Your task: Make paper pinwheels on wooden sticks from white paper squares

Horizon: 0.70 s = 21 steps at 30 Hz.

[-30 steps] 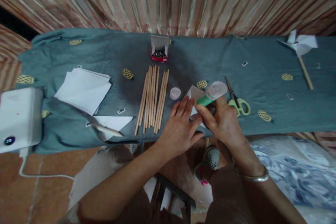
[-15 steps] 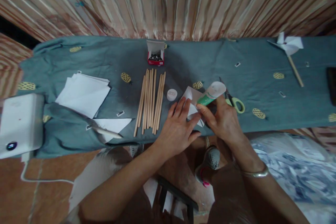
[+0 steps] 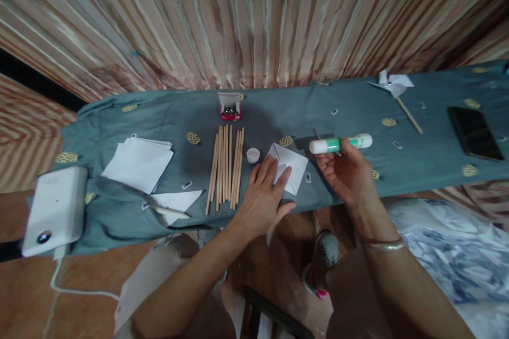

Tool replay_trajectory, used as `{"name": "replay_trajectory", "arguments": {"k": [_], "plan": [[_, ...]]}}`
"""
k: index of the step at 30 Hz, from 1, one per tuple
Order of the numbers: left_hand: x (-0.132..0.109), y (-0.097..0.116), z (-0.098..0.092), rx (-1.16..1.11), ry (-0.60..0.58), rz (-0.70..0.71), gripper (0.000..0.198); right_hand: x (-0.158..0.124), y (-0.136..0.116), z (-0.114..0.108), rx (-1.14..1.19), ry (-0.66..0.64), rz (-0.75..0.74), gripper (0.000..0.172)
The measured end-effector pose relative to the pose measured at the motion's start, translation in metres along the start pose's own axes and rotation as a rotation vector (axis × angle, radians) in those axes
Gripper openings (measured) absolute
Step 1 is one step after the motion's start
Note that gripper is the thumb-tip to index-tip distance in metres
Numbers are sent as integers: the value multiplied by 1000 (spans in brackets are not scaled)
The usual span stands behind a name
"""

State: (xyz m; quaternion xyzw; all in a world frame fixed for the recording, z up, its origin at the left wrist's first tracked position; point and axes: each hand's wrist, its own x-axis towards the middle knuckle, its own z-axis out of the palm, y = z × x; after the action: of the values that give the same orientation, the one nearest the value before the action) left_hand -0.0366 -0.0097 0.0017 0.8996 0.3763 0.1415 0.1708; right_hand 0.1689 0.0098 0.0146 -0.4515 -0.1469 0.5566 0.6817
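Observation:
My left hand (image 3: 262,198) lies with fingers spread on a square of white paper (image 3: 295,166) marked by fold lines, near the table's front edge. Held sideways above the table is a green and white glue stick (image 3: 333,145), gripped between the thumb and fingers of my right hand (image 3: 350,172). Between the paper and the wooden sticks (image 3: 225,167) sits a round white cap (image 3: 253,155). Only a thin dark tip of the scissors (image 3: 316,132) shows past the glue stick; my right hand hides the remainder.
A red box (image 3: 230,112) of small shiny metal pieces stands open behind the sticks. To the left are stacked white sheets (image 3: 137,164), a craft knife (image 3: 169,211) over a paper triangle (image 3: 185,199), and a white device (image 3: 55,209). A paper pinwheel (image 3: 393,85) and a phone (image 3: 475,132) lie right.
My right hand has lifted the glue stick off the paper and moved right, turning it level. My left hand stays on the paper, more of which now shows. The camera view has shifted.

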Motion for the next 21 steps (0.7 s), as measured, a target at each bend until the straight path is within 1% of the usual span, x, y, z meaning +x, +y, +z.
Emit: {"name": "replay_trajectory", "arguments": {"k": [3,5,7,8,9,10,12,15,16,18,19,21], "plan": [[-1,-1,-2,-24,51,46,63,-1,-4,-1,53,-30,37,21],[0,-5,-8,-44,129,92,53,-2,-4,-1,58,-34,43,22],[3,-12,-16,-35,232,97,43,-3,-3,-2,29,-44,34,22],[6,-17,-20,-13,280,63,40,-3,-2,-3,0,-56,27,23],[8,-23,-24,19,323,-5,39,-4,-1,-3,-31,-71,20,23],[11,-28,-28,48,339,-71,41,-5,0,-3,-61,-88,15,22],[15,-38,-32,94,296,-165,39,-7,2,-3,-100,-109,25,21],[20,-46,-36,72,200,-195,36,-11,5,-1,-73,-102,70,19],[21,-47,-37,41,191,-202,35,-12,6,0,-51,-102,89,19],[22,-47,-38,-69,226,-233,32,-13,6,1,-4,-113,125,20],[23,-47,-39,-170,276,-264,30,-13,6,0,17,-121,140,20],[24,-43,-39,-507,416,-351,27,-12,4,-1,52,-136,162,22]]}}
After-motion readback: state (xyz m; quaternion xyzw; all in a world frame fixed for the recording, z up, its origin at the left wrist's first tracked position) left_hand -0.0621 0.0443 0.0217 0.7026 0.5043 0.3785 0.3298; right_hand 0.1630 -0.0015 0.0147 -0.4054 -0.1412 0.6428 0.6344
